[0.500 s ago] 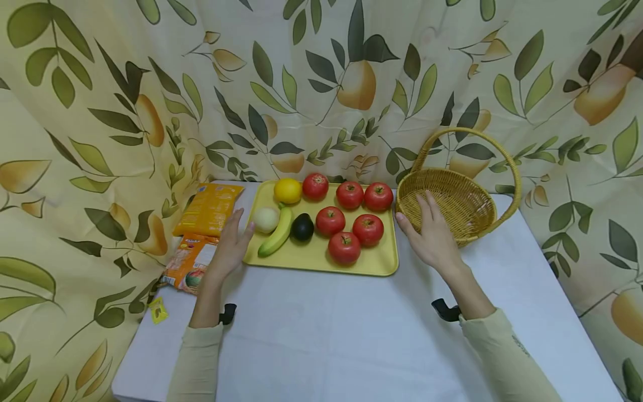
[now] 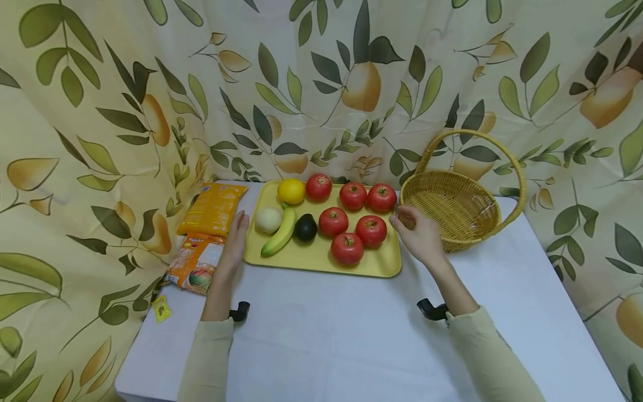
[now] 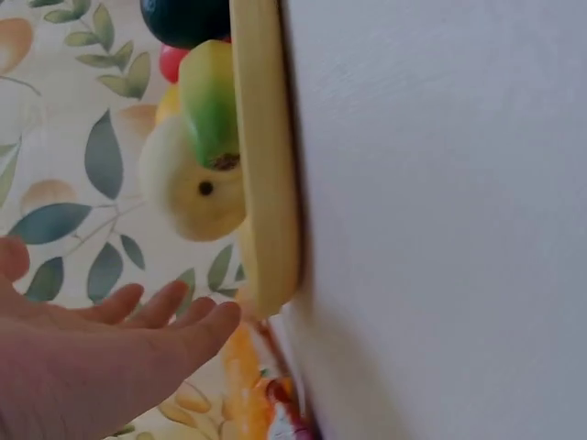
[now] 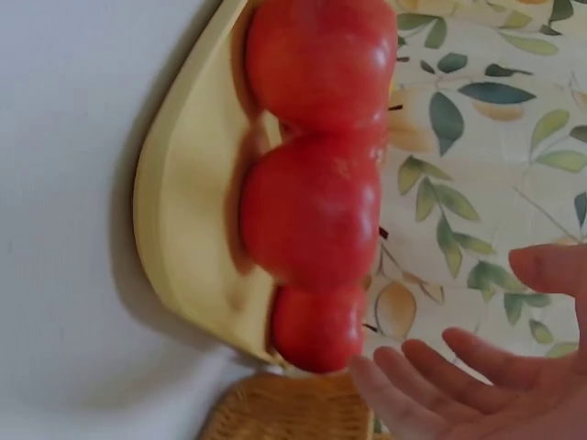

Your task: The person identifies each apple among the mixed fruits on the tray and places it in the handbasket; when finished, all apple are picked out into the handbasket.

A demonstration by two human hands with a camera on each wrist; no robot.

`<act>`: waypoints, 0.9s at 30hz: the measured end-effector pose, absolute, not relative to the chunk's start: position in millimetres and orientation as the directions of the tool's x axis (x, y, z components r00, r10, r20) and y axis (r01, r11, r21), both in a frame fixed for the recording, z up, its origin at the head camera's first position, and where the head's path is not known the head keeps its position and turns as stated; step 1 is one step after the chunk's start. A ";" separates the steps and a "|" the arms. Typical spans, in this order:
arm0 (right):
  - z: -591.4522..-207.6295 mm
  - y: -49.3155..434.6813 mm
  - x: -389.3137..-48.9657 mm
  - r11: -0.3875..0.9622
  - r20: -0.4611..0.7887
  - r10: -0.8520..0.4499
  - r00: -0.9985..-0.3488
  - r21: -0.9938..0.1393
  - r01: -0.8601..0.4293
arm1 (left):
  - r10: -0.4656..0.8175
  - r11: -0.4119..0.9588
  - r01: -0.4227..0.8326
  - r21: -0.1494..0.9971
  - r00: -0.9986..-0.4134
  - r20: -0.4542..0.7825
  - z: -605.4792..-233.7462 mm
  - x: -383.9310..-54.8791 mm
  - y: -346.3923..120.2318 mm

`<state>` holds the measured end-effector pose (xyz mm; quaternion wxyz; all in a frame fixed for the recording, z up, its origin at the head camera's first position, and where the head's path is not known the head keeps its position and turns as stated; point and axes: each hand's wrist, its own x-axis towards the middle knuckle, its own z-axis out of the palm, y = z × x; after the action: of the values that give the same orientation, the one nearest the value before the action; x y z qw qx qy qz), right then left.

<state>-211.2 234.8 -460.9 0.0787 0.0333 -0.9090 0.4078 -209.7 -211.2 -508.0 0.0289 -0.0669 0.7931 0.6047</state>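
A yellow tray point(image 2: 311, 263) bears several red tomatoes point(image 2: 347, 249), a lemon point(image 2: 291, 191), a pale round fruit point(image 2: 268, 220), a green-yellow banana point(image 2: 279, 232) and a dark avocado point(image 2: 305, 228). At the tray's left edge is my left hand point(image 2: 234, 244), held edge-on with straight fingers. The left wrist view shows its fingertips point(image 3: 223, 316) near the tray's corner; contact cannot be told. My right hand point(image 2: 421, 235) hovers by the tray's right edge, in front of the wicker basket point(image 2: 452, 204). Its fingers point(image 4: 440, 367) are loosely bent and hold nothing.
Left of the tray lie two orange packets point(image 2: 213, 209), one partly behind my left hand, and a small yellow sachet point(image 2: 162, 309). The basket's tall handle point(image 2: 522, 190) arches up at the right. A patterned curtain point(image 2: 321, 84) hangs behind the white table point(image 2: 326, 329).
My right hand has moved left from the basket's front toward the tray, its fingers bending more. My left hand has turned more edge-on beside the tray. The head view has shifted slightly.
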 end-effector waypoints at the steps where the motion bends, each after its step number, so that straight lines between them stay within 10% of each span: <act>1: -462.4 233.8 -212.2 0.655 0.143 0.000 -0.990 -0.748 -0.108 | -0.089 0.243 -0.154 0.958 -0.987 -0.136 -509.3 -210.5 -211.5; 12: -480.2 227.0 -224.9 0.341 -0.162 -0.016 -0.987 -0.929 0.147 | -0.216 -0.216 -0.248 0.944 -0.931 -0.294 -525.2 -221.3 -210.8; 27: -501.0 222.2 -240.1 0.026 -0.338 -0.076 -0.938 -0.941 0.337 | -0.197 -0.394 -0.172 0.903 -0.944 -0.265 -546.9 -225.5 -221.6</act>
<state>-240.1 222.2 -501.0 -0.1491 -0.0931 -0.7007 0.6915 -225.5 -221.6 -546.9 -0.0078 -0.1674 0.5502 0.8181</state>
